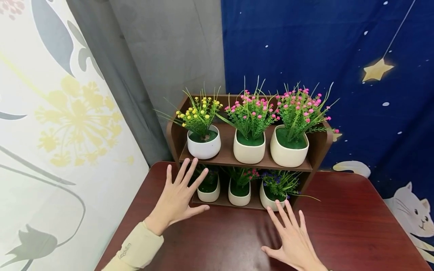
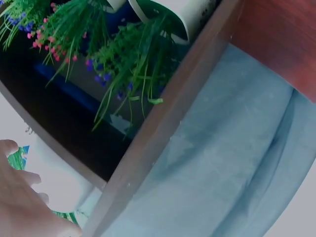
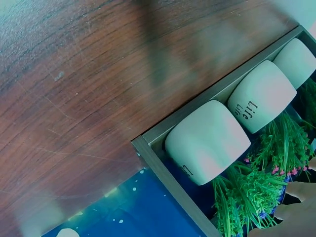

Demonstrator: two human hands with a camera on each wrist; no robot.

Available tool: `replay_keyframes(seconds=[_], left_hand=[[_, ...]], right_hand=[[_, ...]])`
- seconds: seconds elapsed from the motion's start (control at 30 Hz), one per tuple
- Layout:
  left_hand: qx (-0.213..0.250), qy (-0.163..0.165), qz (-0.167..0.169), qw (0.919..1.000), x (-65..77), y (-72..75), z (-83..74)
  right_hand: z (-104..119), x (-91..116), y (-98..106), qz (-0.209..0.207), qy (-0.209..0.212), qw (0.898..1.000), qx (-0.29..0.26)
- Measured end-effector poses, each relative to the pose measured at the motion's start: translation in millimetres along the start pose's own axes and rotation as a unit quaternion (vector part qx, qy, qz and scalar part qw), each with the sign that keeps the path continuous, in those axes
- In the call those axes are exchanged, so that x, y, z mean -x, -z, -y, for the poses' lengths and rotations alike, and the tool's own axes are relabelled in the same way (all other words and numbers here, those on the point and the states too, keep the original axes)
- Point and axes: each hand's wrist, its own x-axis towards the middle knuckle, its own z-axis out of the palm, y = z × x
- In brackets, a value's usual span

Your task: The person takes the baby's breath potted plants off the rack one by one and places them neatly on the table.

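My left hand (image 1: 176, 199) is spread with straight fingers in front of the left part of a brown two-tier shelf (image 1: 223, 162). It holds nothing, and its fingertips overlap the lower left potted plant (image 1: 209, 195) in the head view. Fingers apart, my right hand (image 1: 293, 241) is over the table with its fingertips near the lower right pot (image 1: 266, 200), which bears blue-purple flowers. Between them on the lower tier stands a pot with red flowers (image 1: 239, 197). The upper tier carries a white pot (image 1: 204, 148) with yellow flowers and two cream pots (image 1: 249, 153) with pink flowers.
The shelf stands on a reddish-brown table (image 1: 230, 237). Behind it hang a grey curtain (image 1: 173, 45) and a blue star-patterned curtain (image 1: 305, 41). A white floral-print panel (image 1: 68, 113) borders the table's left side.
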Motion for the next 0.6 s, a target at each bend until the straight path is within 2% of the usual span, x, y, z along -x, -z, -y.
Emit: replay_keyframes(seconds=[0.33,0.6], left_hand=[[-0.016,-0.001,-0.031,0.9994,-3.2,17.9,16.3],[-0.037,0.002,-0.081,0.9961,-17.2,38.0,35.6]], right_hand=[[5,1,0,-0.003,-0.002,1.000,-0.009],[5,-1,4,-0.008,0.001,1.000,-0.008]])
